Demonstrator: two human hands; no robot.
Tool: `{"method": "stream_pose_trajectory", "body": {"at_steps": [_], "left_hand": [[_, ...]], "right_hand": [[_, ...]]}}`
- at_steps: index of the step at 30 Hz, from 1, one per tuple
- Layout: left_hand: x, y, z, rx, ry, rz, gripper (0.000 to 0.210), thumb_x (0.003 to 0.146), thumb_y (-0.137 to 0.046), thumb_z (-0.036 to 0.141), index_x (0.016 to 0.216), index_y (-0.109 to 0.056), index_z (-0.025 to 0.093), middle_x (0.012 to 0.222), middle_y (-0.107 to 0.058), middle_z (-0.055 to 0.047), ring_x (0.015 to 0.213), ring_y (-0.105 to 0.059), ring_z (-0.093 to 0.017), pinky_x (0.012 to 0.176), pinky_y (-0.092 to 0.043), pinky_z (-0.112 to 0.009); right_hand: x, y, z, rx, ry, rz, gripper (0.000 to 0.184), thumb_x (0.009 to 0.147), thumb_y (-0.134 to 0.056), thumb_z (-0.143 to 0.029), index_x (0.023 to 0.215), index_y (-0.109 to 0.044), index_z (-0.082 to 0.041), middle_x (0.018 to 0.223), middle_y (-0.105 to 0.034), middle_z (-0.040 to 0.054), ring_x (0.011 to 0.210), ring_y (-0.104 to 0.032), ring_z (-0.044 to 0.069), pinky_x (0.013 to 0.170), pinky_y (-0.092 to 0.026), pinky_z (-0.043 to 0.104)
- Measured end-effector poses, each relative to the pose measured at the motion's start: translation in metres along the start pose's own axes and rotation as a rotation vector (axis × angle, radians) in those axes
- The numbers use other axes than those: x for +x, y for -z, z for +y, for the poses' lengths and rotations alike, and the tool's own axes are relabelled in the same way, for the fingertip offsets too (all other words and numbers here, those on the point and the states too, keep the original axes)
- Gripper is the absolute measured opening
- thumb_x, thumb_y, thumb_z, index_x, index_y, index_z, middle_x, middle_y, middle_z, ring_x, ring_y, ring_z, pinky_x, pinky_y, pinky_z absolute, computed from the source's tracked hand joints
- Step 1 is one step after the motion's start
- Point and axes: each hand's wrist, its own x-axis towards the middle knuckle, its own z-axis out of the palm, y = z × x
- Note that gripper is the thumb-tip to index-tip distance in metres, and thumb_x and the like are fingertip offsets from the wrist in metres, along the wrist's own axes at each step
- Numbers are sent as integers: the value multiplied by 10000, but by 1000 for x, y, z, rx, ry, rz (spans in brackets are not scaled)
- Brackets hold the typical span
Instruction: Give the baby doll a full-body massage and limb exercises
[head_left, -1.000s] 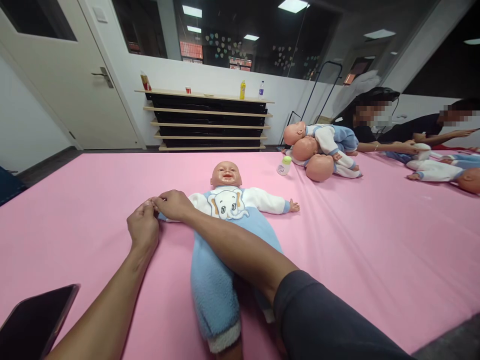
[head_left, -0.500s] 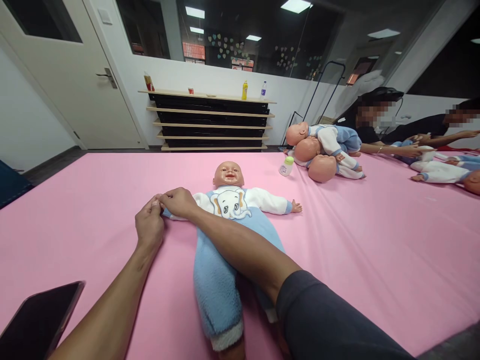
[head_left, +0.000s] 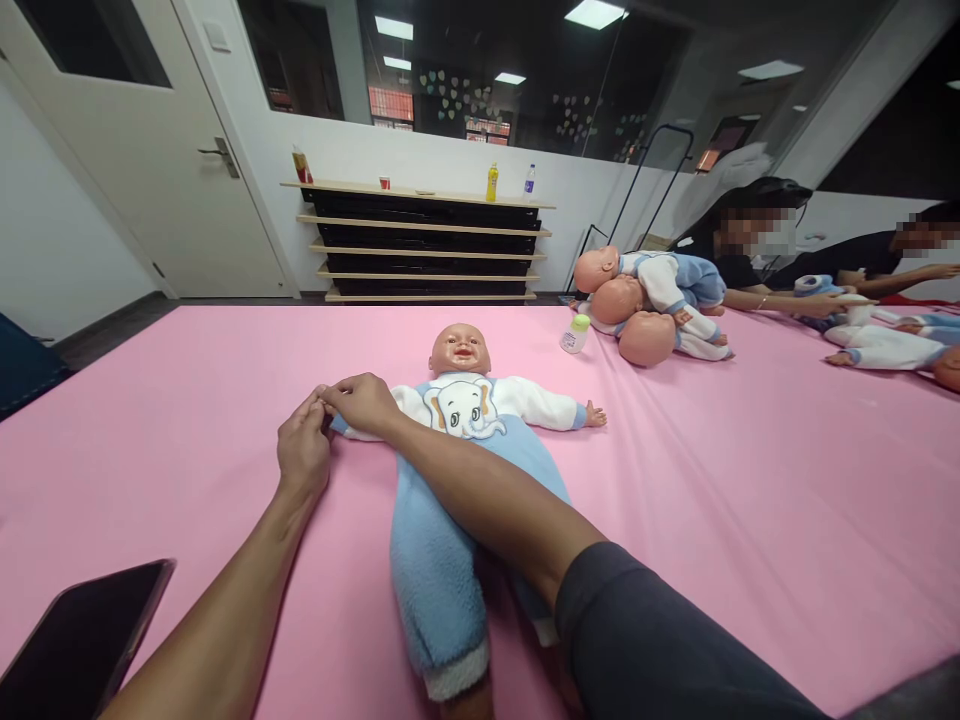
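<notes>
A baby doll (head_left: 439,520) lies face up, its head away from me, in a blue and white fleece suit with an elephant on the chest. Its arm on my left is stretched out sideways. At the end of that arm, my left hand (head_left: 304,440) is closed on the doll's hand, which my fingers mostly hide. My right hand (head_left: 365,403) reaches across the doll's body and pinches at the same place, by the blue cuff. The two hands' fingertips meet there. The doll's other arm rests spread out on the pink sheet, its small hand (head_left: 595,415) bare.
A phone (head_left: 82,640) lies at the near left of the pink table (head_left: 712,500). Beyond the doll stand a bottle with a green cap (head_left: 575,334) and a pile of dolls (head_left: 646,338). Two people in dark tops work with dolls at the far right. Shelves (head_left: 427,230) stand behind.
My hands stay at the doll's hand, with only slight finger movement. The whole view has shifted a little. At the right, a co-worker's hand and the doll clothing near it have moved slightly.
</notes>
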Motion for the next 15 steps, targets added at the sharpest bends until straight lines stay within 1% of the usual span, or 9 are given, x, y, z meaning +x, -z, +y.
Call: {"method": "stream_pose_trajectory", "body": {"at_steps": [2, 5, 7, 10, 13, 15], "left_hand": [[-1, -2, 3, -13, 12, 1, 493, 871, -459, 448, 1255, -558, 154, 1332, -534, -99, 1250, -505, -197, 1099, -401, -353], [0, -5, 6, -121, 90, 5, 623, 896, -295, 579, 1293, -512, 151, 1330, -533, -111, 1239, -516, -187, 1088, -409, -353], [2, -6, 6, -159, 129, -1, 694, 885, -225, 634, 1312, -486, 154, 1334, -527, -119, 1227, -526, -180, 1072, -422, -346], [3, -6, 5, -152, 132, -15, 722, 869, -221, 666, 1300, -482, 150, 1324, -528, -131, 1193, -547, -178, 1026, -454, -324], [3, -5, 5, -175, 126, -44, 713, 860, -241, 678, 1258, -505, 150, 1314, -533, -128, 1180, -551, -175, 1007, -460, -302], [2, -5, 7, -184, 123, -47, 699, 856, -258, 679, 1227, -521, 149, 1296, -543, -124, 1170, -554, -173, 1003, -456, -296]], "right_hand": [[-1, 0, -1, 9, -5, -2, 430, 827, -524, -556, 839, -710, -169, 747, -637, -7, 706, -512, 71, 620, -323, 157], [-2, 0, -2, 27, 8, -66, 400, 784, -583, -536, 817, -700, -156, 725, -623, -19, 675, -507, 67, 601, -320, 152], [-3, 1, -3, 30, 16, -85, 391, 763, -607, -530, 826, -699, -155, 723, -621, -25, 676, -513, 66, 600, -320, 147], [-4, 3, -3, 14, 9, -61, 381, 757, -617, -525, 866, -707, -171, 750, -635, -25, 693, -522, 67, 612, -322, 145], [-5, 3, -4, -9, -6, -24, 372, 755, -627, -523, 892, -714, -188, 774, -649, -21, 705, -523, 69, 622, -324, 147], [-6, 3, -5, -15, -19, -17, 400, 757, -621, -546, 884, -715, -179, 759, -648, -15, 700, -520, 68, 615, -319, 145]]}}
